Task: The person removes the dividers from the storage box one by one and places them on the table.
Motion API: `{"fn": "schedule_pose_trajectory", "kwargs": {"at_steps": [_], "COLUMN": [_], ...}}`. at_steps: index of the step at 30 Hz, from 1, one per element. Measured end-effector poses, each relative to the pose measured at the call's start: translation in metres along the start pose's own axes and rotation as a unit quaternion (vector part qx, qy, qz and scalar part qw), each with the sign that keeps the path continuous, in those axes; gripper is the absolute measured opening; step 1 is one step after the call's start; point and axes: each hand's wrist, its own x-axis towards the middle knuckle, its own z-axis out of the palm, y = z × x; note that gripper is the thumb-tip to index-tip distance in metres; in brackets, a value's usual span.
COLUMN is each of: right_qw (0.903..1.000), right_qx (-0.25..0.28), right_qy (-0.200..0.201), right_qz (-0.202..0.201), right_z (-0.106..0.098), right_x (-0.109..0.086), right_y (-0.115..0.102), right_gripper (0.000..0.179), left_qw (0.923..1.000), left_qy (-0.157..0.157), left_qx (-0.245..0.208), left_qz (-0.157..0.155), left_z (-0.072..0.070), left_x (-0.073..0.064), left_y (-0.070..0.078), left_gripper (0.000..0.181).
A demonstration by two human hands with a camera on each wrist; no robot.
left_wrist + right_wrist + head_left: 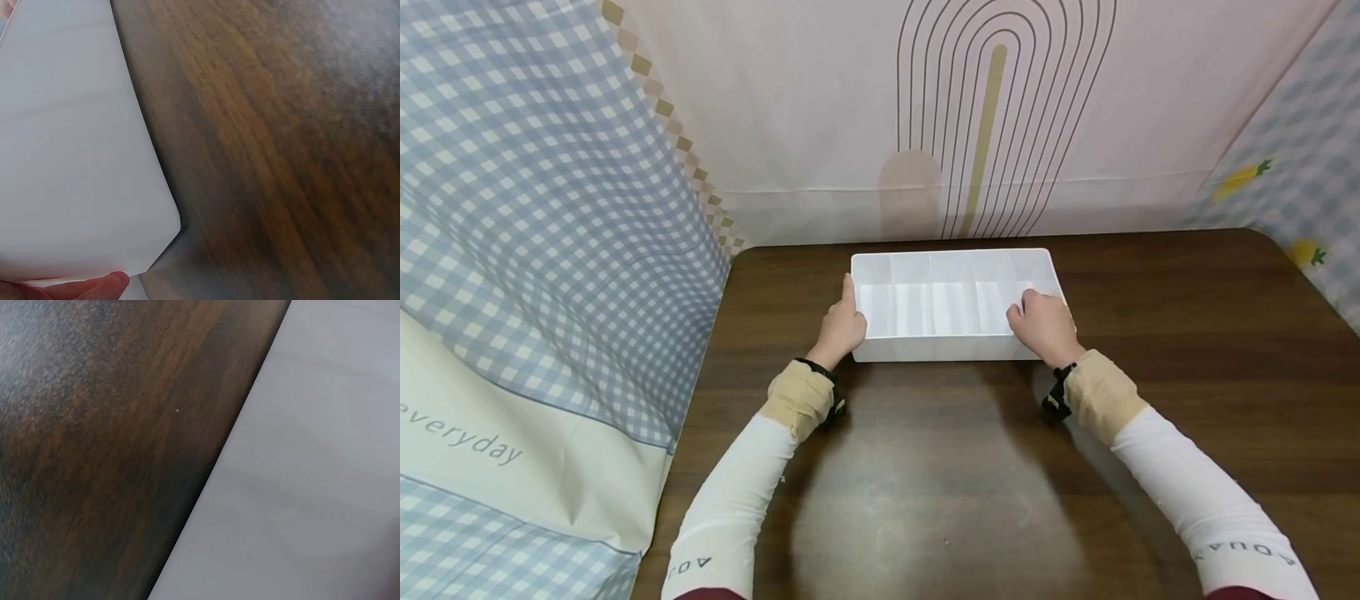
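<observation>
A white divided box (946, 348) stands at the far side of the brown table, its compartments facing up. My left hand (841, 327) is at the box's left end, the index finger stretched along the outside of that wall. In the left wrist view a fingertip (115, 284) touches the end near a lower corner of the box (69, 181). With bent fingers, my right hand (1047, 327) grips the right end at the front corner. The right wrist view shows mostly the front wall of the box (312, 456); that hand is only a blur at its edge.
The wooden table (940, 467) reaches toward me and out to the right. A pale patterned cloth (805, 125) hangs directly behind the box. Blue checked cloth (550, 167) borders the table on the left, and another patterned cloth (1285, 150) hangs at the right.
</observation>
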Motion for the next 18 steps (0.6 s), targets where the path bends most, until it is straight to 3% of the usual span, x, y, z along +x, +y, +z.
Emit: {"fn": "schedule_pose_trajectory", "kwargs": {"at_steps": [18], "right_qw": [0.9995], "right_qx": [-0.016], "right_qy": [-0.028], "right_qz": [0.005], "right_z": [-0.0004], "right_x": [0.0027], "right_y": [0.0002], "right_gripper": [0.029], "left_qw": [1.0000], "left_qy": [-0.006], "left_qx": [0.001], "left_qz": [-0.004], "left_z": [-0.0010], "left_x": [0.0003], "left_y": [0.0014], "left_gripper": [0.067]}}
